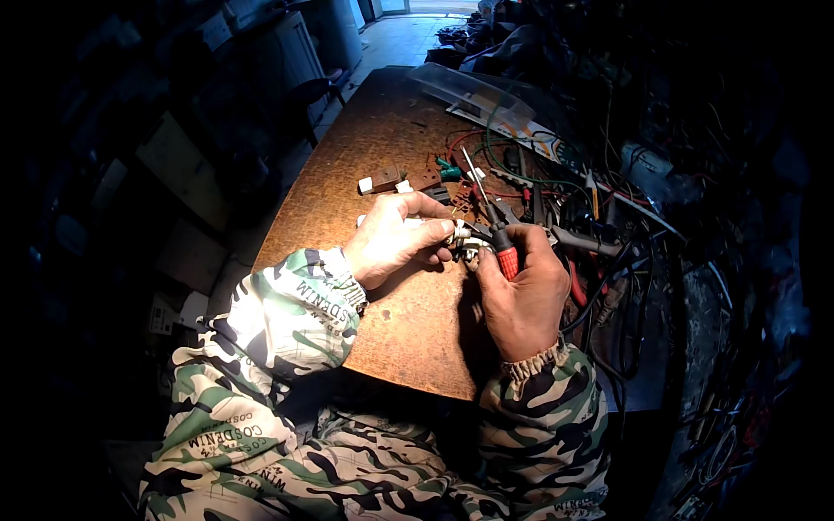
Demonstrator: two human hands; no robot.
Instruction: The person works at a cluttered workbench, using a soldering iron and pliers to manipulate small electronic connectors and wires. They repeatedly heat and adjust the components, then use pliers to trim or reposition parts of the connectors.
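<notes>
My left hand [395, 239] is closed in a pinch over the wooden table. Between its thumb and fingertips sits a small white part [460, 230], too small to make out its kind. My right hand [526, 300] is wrapped round the red ribbed handle of a screwdriver [507, 259]. The tool's thin metal shaft points away from me, up and slightly left. Another pale piece [475, 247] shows by my right fingertips, and whether they grip it I cannot tell. Small white blocks [366, 186], a green component [450, 174] and brown circuit boards [426, 180] lie just beyond my hands.
The wooden table [347, 148] has a clear plastic tray [473, 91] at its far end. Tangled wires, pliers with red handles [578, 285] and other tools crowd its right side. Dark clutter surrounds it. A dark stool [308, 95] stands beyond its left edge.
</notes>
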